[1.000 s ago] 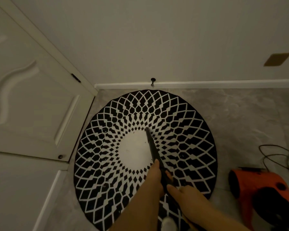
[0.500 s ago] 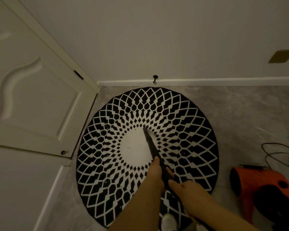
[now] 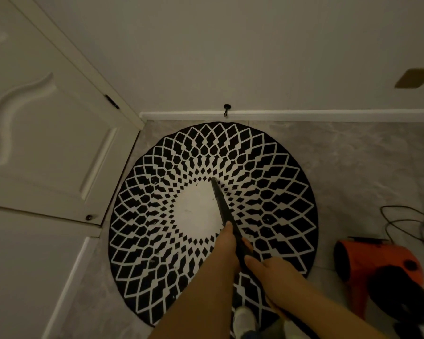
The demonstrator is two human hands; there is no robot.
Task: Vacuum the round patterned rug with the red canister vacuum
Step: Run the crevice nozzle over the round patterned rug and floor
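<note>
Head cam: your left hand point(image 3: 227, 245) & right hand point(image 3: 269, 270) both grip the black nozzle point(image 3: 222, 204), tip at rug point(image 3: 142, 216) centre's far edge. Red vacuum point(image 3: 367, 265) sits right of rug.

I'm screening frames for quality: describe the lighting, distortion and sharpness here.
Head view: dim, warm, even light, no glare; wide-angle bend curves the baseboard and door; the rug pattern and nozzle read sharp; the red vacuum sinks into shadow near the right edge.
</note>
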